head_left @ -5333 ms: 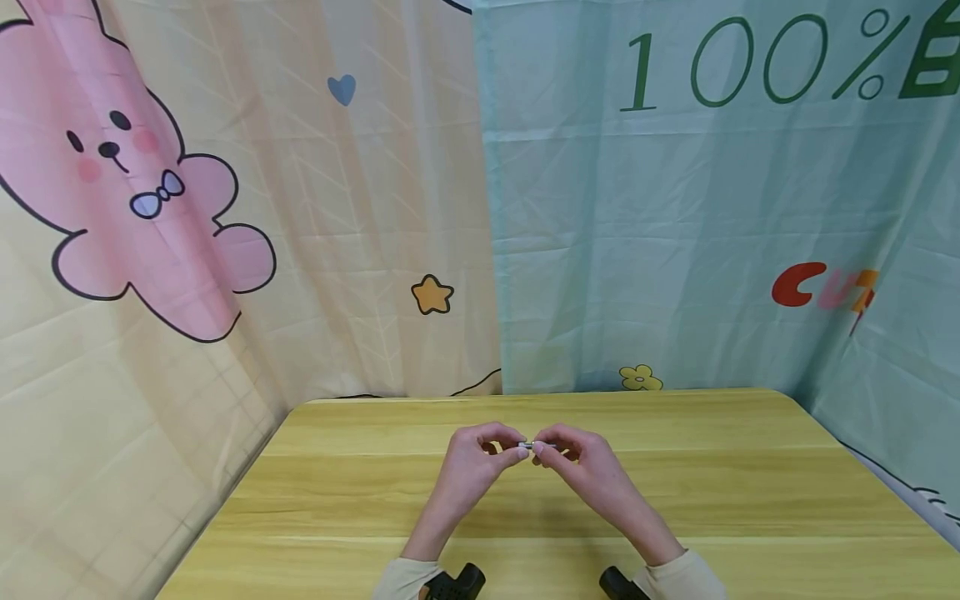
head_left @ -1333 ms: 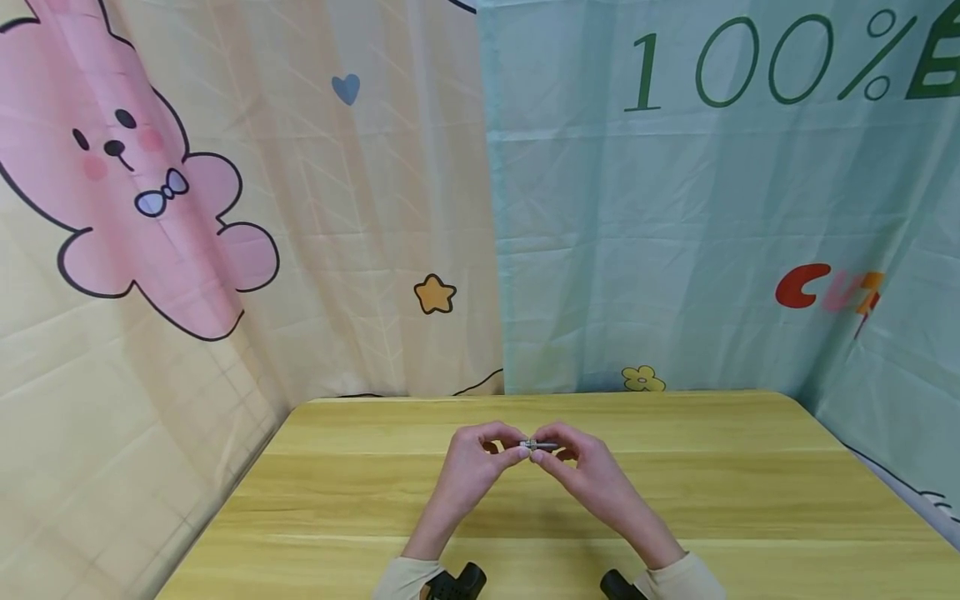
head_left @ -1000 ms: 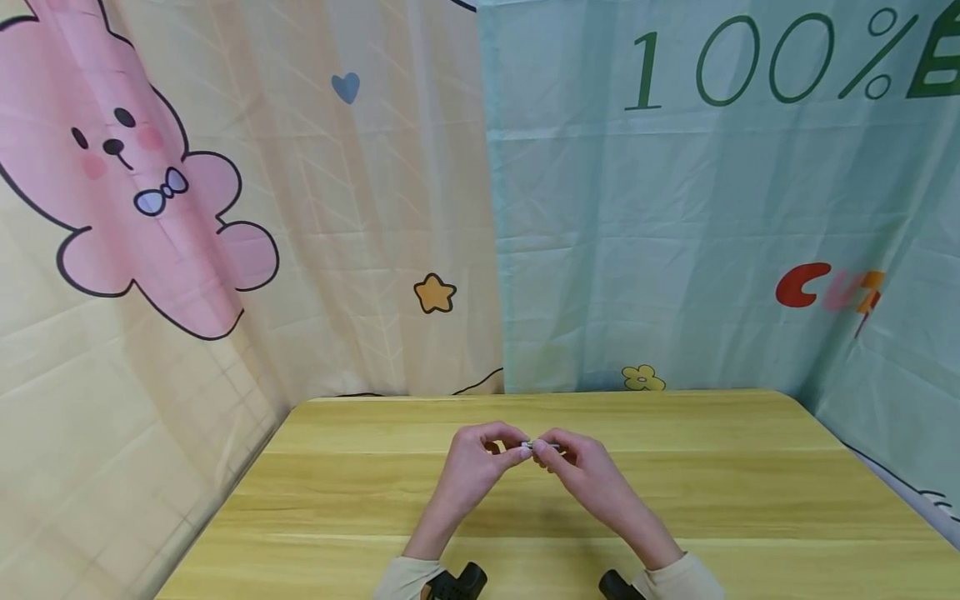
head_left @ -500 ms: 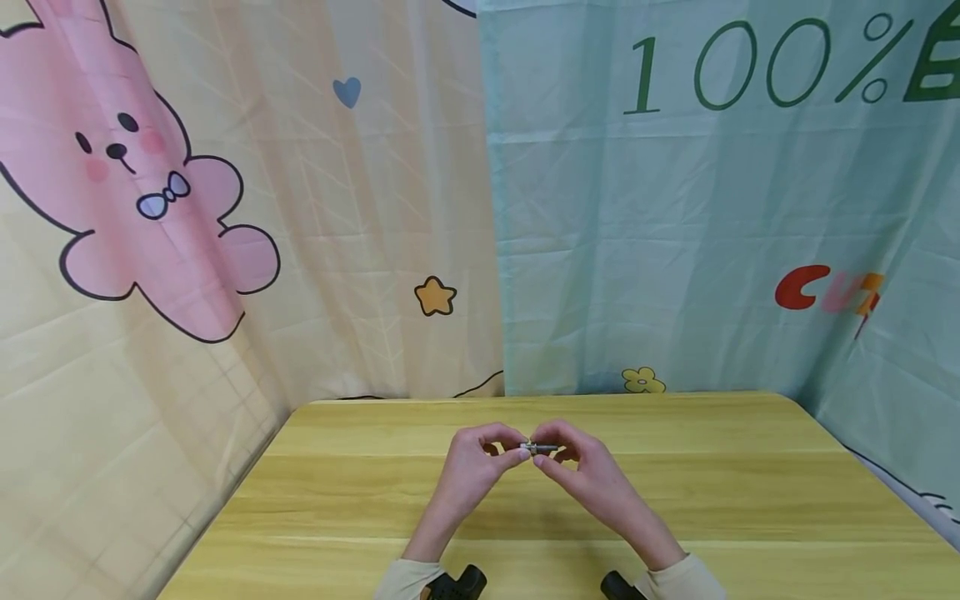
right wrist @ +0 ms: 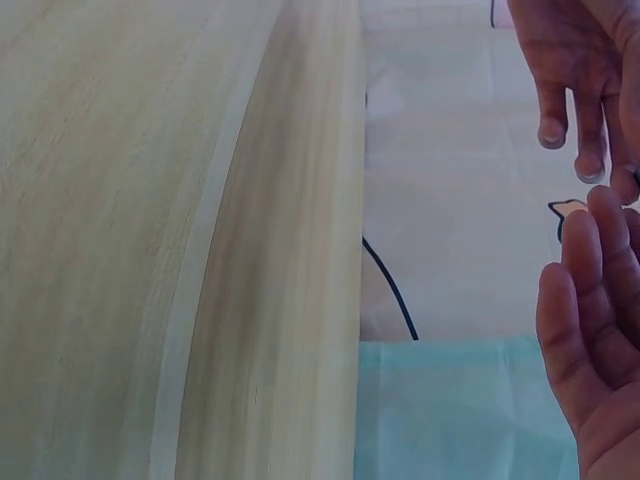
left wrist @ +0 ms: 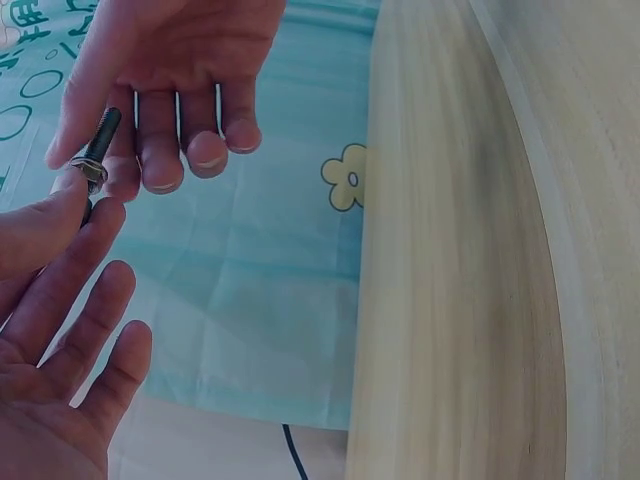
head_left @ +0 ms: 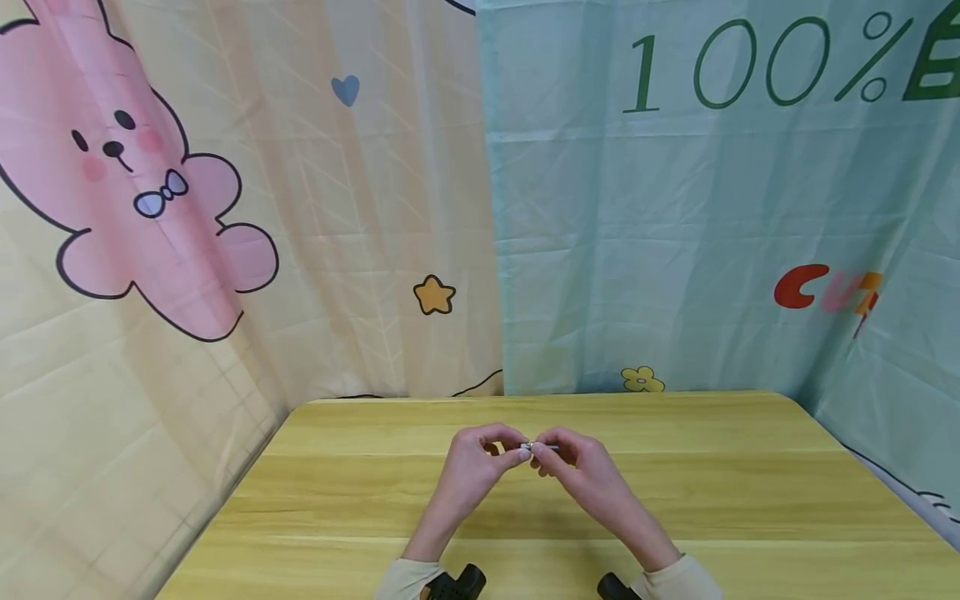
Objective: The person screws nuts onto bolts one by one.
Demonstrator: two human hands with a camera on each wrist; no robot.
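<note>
A small metal bolt (left wrist: 105,133) with a nut (left wrist: 89,172) on its shaft is held in the air between both hands. My left hand (head_left: 480,458) pinches one end between thumb and forefinger, which hide that end; its other fingers spread loosely in the left wrist view. From the other side, my right hand (head_left: 585,462) has its thumb and forefinger at the nut, pinching it, while the threaded end points toward its palm. The right hand's remaining fingers hang half bent. In the right wrist view both hands show at the right edge, the bolt mostly out of frame.
A wooden table (head_left: 360,500) lies beneath the hands. Behind it hang a cream curtain (head_left: 375,208) and a light blue curtain (head_left: 637,225) with printed figures. Black wrist devices (head_left: 467,582) sit at the sleeves.
The right thumb and forefinger, spread apart off the bolt half a second ago, have come together on it again and cover more of it. The left hand keeps its place.
</note>
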